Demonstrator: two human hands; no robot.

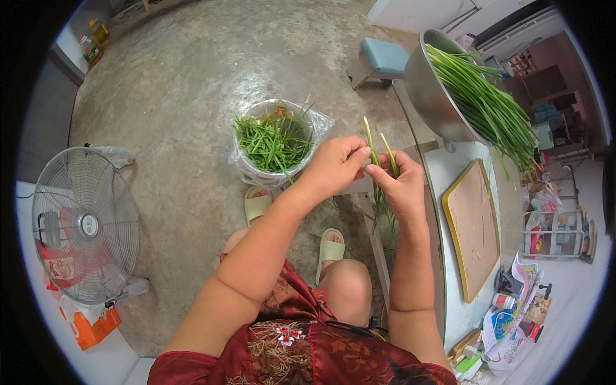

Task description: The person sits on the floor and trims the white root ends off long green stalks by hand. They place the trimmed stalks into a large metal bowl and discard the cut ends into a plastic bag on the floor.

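My left hand pinches a green stalk with a pale root end, right of the bin. Close beside it, my right hand holds another thin stalk between thumb and fingers; green leaves hang below the hands. A bin lined with a clear plastic bag stands on the floor, heaped with green leaf scraps. On the table at the upper right, a metal bowl holds a large bunch of long green stalks, which reach past its rim.
A yellow-rimmed tray with small scraps lies on the glass-topped table. A blue-topped stool stands beyond. A floor fan is at the left. Papers and small items crowd the table's near right end.
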